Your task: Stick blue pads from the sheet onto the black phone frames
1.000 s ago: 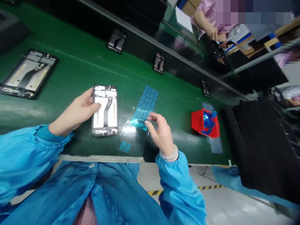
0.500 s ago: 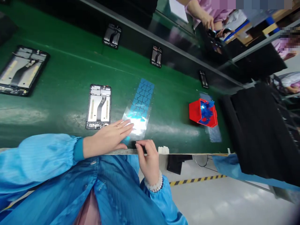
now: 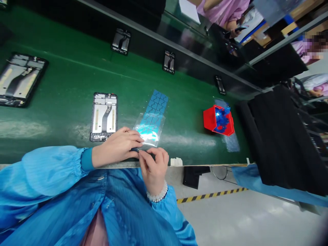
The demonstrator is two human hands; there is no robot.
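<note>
On our green desk (image 3: 189, 112), our left hand (image 3: 119, 146) reaches, fingers outstretched, to the near end of a sheet of blue stickers (image 3: 155, 105). Our right hand (image 3: 153, 167) draws thumb and forefinger together beside it; we cannot tell what either grip holds. An opened phone (image 3: 102, 116) lies left of the sheet.

A hand could pass over the bare bench (image 3: 187, 112) between the sticker sheet (image 3: 155, 106) and the red bin (image 3: 209, 118). Near the front edge, the left hand (image 3: 118, 146) and right hand (image 3: 154, 167) crowd the space below phone (image 3: 98, 118) and sheet; any gap between their fingertips is hard to judge.
</note>
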